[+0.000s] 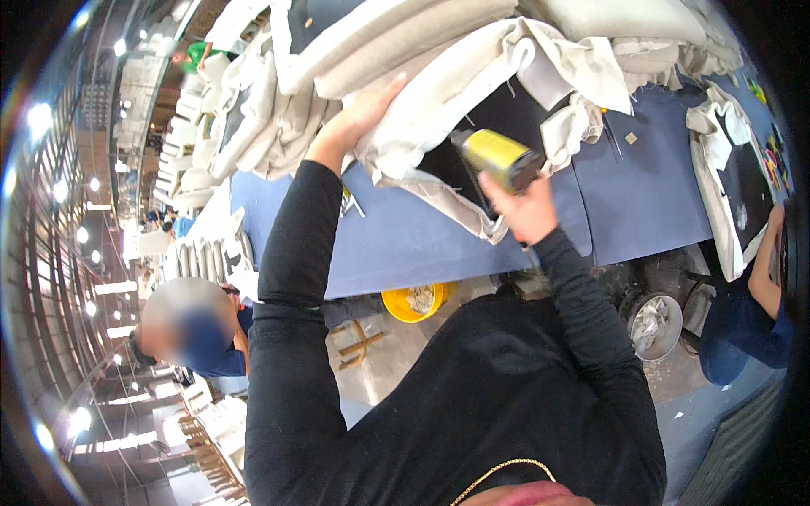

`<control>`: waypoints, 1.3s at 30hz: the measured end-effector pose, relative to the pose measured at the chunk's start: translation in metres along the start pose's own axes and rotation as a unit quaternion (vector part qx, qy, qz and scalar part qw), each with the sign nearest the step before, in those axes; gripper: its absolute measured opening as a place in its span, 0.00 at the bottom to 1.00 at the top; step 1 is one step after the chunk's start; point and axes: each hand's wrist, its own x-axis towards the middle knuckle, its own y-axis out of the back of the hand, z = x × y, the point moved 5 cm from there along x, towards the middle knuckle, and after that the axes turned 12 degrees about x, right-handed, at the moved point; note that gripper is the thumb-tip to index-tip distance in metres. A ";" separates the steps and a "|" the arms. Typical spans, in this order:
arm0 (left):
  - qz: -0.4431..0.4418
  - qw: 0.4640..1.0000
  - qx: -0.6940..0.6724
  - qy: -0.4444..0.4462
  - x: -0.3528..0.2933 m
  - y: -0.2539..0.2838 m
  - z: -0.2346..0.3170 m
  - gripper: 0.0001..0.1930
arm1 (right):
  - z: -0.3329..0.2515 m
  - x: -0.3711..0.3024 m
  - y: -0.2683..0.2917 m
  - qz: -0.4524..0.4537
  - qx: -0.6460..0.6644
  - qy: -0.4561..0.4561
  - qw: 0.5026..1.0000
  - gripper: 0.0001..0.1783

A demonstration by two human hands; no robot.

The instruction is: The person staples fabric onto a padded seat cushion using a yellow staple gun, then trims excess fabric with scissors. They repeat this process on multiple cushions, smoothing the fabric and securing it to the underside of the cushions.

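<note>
Across a blue-topped table (396,244), we find long beige padded pieces (380,51) heaped at the far side; the heap could slide forward, we judge, if the piece in front is pushed against it. Before it, spread over the tabletop, lies our work in hand, a cloth-covered frame (443,84) with a black underside, one corner near the table's front edge; a hard shove from one side could swing that corner over. Below the edge stands a yellow bucket (389,309), where anything dropped could land. A loose cloth flap (569,126) bunches at the frame's right end and could fold under or catch. Our left hand (369,108) rests on the cloth, fingers extended rather than clenched, so the frame might slip under uneven pressure. Our right hand (530,209) is clasped around the dark end of a yellow-and-black object (498,156), blurred, its kind unclear to us; tilted over the frame, it could knock the fabric if the grip loosens. Smallest, a tan square (631,137) lies beyond the flap, easily swept aside by trailing cloth.
</note>
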 end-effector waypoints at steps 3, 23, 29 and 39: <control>-0.047 0.999 0.018 -0.007 0.000 0.001 -0.005 0.42 | 0.004 0.011 -0.039 -0.020 -0.037 0.065 0.997 0.26; -0.029 0.993 0.091 -0.071 -0.018 -0.005 0.028 0.35 | -0.006 0.010 -0.029 -0.032 -0.061 0.103 0.992 0.33; 0.067 0.952 0.223 -0.196 -0.046 -0.018 0.049 0.31 | 0.005 0.006 -0.029 -0.033 -0.085 0.101 0.991 0.35; 0.100 0.922 0.325 -0.187 -0.065 -0.024 0.069 0.37 | -0.066 0.008 -0.029 0.004 -0.056 0.125 0.991 0.27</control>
